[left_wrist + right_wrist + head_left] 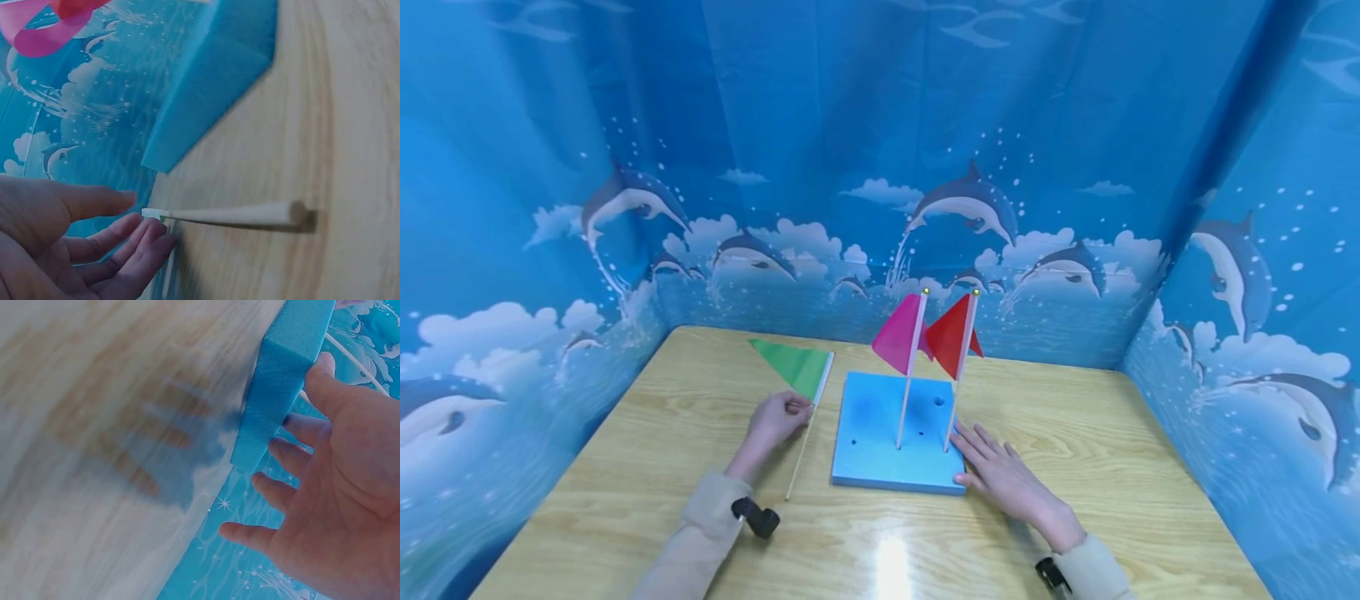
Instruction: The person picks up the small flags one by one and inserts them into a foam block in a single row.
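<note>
My left hand [778, 419] is at a green pennant flag [796, 367], its thumb and fingertips pinching the thin stick just below the cloth. The stick points toward me, and its bare end [290, 213] is close to the wood. To the right lies a blue foam board [876, 421] with a few small holes. A pink flag [898, 337] and a red flag [951, 337] stand upright in it, the red one leaning slightly. My right hand [1011, 483] lies with spread, straight fingers against the board's right side; the thumb [322, 381] touches its edge.
The board and hands are on a wooden table [1075, 433]. Blue curtains [820, 167] printed with dolphins and clouds enclose its back and sides. A black strap [756, 517] sits on the left sleeve, and another [1051, 573] on the right.
</note>
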### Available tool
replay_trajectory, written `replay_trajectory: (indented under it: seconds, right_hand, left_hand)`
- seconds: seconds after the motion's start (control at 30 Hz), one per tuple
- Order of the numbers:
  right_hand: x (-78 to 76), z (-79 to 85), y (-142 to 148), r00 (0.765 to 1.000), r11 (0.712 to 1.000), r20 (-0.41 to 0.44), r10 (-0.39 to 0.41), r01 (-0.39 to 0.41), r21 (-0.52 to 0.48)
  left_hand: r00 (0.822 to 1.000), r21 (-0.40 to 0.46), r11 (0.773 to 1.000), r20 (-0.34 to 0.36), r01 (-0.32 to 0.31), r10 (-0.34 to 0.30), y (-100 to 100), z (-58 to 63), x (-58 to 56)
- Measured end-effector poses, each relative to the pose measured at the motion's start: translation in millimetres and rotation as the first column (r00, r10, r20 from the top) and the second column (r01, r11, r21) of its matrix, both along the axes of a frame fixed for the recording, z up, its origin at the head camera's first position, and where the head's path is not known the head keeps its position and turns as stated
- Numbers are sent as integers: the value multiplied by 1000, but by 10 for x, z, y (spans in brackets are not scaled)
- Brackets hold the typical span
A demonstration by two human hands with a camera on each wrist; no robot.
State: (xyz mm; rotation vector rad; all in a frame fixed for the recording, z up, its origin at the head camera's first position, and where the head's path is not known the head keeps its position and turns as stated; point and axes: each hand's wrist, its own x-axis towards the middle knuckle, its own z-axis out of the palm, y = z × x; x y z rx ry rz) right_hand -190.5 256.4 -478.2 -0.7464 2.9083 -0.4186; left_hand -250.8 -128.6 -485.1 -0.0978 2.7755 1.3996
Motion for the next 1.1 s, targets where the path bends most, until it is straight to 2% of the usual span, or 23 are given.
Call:
replay_trajectory:
  seconds: [0.1,0.3,0.5,0.63,0.73,0.9,1.1]
  right_hand:
    - [-4,-4,-6,1000,1000,11,-5,5,5]
    - [-5,-5,-10,1000,1000,12,-6,6,5]
    - [-1,4,-11,1000,1000,13,-7,7,10]
    - [5,10,-4,1000,1000,10,-9,9,10]
    - [4,8,-4,1000,1000,11,-11,10,13]
    - [8,14,-9,1000,1000,2,-7,7,13]
    - [13,24,-12,1000,1000,1,-10,10,8]
  left_hand:
    - [1000,-32,999,11,-5,5,22,-10,27]
    - [999,-140,990,-43,4,-10,96,-19,82]
    - [991,-280,960,-130,-14,-24,114,-19,108]
    - [994,-333,942,-106,-31,-4,106,0,101]
    - [997,-337,941,-70,-41,18,100,17,94]
    - [999,-295,954,-21,-54,49,69,36,90]
    - [996,-195,977,-35,-84,78,24,116,84]
